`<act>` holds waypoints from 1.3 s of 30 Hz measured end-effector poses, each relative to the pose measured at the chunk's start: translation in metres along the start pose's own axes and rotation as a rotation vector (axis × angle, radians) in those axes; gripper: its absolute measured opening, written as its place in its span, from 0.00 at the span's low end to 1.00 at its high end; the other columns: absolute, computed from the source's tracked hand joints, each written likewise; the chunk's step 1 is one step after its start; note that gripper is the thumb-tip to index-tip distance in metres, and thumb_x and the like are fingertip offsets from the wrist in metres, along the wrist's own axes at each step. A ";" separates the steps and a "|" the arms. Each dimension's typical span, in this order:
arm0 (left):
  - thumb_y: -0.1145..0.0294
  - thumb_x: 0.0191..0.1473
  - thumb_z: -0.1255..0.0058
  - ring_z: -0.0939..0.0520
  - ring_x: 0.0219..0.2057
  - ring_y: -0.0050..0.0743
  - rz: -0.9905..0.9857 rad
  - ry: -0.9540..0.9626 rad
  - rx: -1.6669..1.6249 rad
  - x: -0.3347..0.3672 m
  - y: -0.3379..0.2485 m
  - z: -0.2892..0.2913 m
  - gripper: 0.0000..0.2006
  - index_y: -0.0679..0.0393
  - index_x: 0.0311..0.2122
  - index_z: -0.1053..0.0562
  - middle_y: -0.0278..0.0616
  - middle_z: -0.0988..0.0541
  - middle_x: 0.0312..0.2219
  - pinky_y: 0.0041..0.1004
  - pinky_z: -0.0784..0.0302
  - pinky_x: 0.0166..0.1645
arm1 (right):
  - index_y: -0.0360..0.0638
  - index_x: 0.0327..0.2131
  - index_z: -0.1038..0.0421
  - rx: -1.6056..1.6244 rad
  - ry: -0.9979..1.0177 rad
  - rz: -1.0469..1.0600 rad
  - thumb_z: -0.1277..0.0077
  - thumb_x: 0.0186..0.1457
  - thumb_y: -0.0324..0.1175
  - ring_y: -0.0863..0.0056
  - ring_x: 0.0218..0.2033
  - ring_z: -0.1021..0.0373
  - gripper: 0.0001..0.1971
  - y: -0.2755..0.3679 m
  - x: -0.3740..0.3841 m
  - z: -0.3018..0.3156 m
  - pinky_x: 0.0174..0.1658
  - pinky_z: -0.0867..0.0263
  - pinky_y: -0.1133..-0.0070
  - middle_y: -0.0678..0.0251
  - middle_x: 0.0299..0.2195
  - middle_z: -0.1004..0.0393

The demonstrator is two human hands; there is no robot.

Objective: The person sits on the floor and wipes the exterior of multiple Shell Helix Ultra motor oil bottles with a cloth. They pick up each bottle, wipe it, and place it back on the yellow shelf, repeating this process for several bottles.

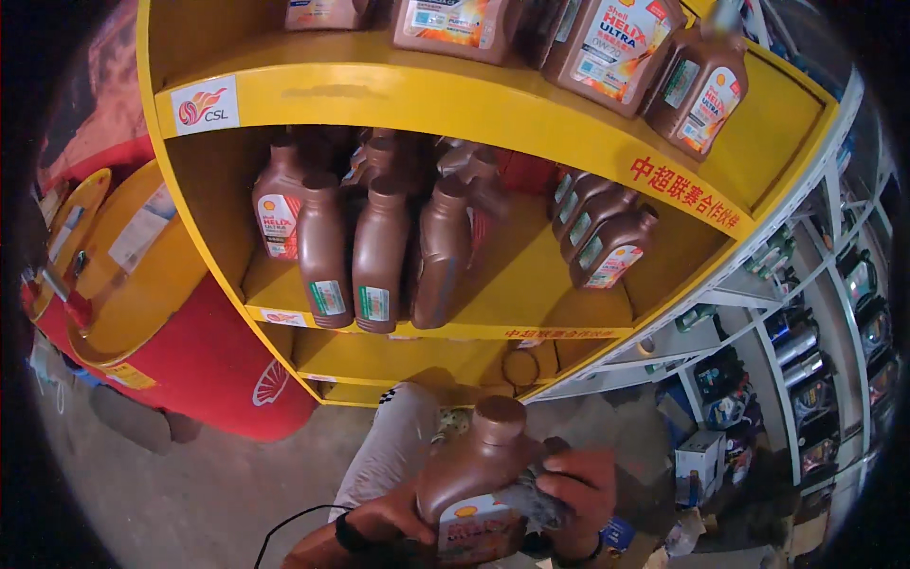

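Observation:
A brown motor oil bottle (471, 467) with a capped neck is held up close to me, in front of the shelf unit. My left hand (403, 512) is wrapped round its left side, a dark band on the wrist. On the other side, my right hand (580, 488) is closed on a crumpled grey cloth (534, 499), pressed against the bottle near its label. The bottle's base is cut off by the lower edge. Beyond it, several similar brown bottles (384, 251) stand on the middle shelf, some turned sideways.
The yellow shelf unit (379, 87) holds more brown bottles (611, 47) on top and a group (609, 248) at the right of its middle shelf. At left are red and yellow drums (223, 356). White racks (758, 341) with bottles line the right, a carton (700, 467) below them.

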State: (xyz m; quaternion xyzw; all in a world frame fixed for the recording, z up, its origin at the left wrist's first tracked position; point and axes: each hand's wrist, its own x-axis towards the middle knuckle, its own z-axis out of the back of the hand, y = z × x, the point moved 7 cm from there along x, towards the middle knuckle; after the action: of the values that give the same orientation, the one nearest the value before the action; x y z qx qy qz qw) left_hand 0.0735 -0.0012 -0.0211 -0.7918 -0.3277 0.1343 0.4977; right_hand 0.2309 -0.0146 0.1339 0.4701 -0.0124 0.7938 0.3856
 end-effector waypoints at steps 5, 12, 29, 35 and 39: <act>0.65 0.44 0.41 0.30 0.54 0.30 0.018 -0.007 0.000 -0.010 0.000 0.002 0.36 0.60 0.60 0.38 0.40 0.31 0.54 0.32 0.34 0.56 | 0.52 0.33 0.22 -0.077 0.040 0.085 0.37 0.36 0.29 0.65 0.36 0.32 0.15 0.024 0.010 -0.006 0.39 0.34 0.72 0.64 0.39 0.29; 0.66 0.44 0.40 0.31 0.55 0.29 0.040 -0.038 0.014 -0.019 0.000 0.003 0.36 0.60 0.59 0.39 0.40 0.31 0.54 0.31 0.35 0.57 | 0.49 0.41 0.25 -0.072 0.131 0.105 0.40 0.41 0.33 0.66 0.42 0.32 0.18 0.045 0.033 -0.015 0.42 0.34 0.71 0.62 0.44 0.31; 0.70 0.41 0.39 0.32 0.56 0.28 -0.017 0.018 0.127 0.005 -0.009 -0.001 0.37 0.59 0.59 0.39 0.39 0.32 0.55 0.30 0.38 0.60 | 0.54 0.33 0.19 -0.128 0.127 0.117 0.39 0.32 0.34 0.70 0.37 0.33 0.17 0.031 0.030 -0.009 0.38 0.36 0.73 0.66 0.38 0.27; 0.71 0.41 0.38 0.33 0.56 0.27 -0.045 -0.045 0.203 0.003 -0.018 0.002 0.38 0.59 0.59 0.39 0.38 0.32 0.55 0.29 0.39 0.61 | 0.56 0.36 0.20 -0.036 0.244 0.187 0.38 0.35 0.36 0.73 0.35 0.32 0.18 0.037 0.036 -0.017 0.38 0.36 0.75 0.70 0.39 0.27; 0.69 0.36 0.32 0.31 0.55 0.28 -0.068 0.011 0.182 0.006 -0.019 0.006 0.42 0.59 0.59 0.39 0.39 0.31 0.54 0.30 0.37 0.60 | 0.50 0.36 0.21 0.036 0.164 -0.053 0.39 0.37 0.33 0.70 0.35 0.31 0.17 0.014 0.030 -0.009 0.39 0.34 0.76 0.66 0.39 0.28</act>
State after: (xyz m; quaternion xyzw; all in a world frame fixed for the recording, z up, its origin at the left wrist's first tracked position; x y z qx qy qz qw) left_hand 0.0674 0.0120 -0.0067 -0.7325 -0.3382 0.1421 0.5734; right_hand 0.2074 -0.0029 0.1566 0.4105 0.0458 0.8192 0.3979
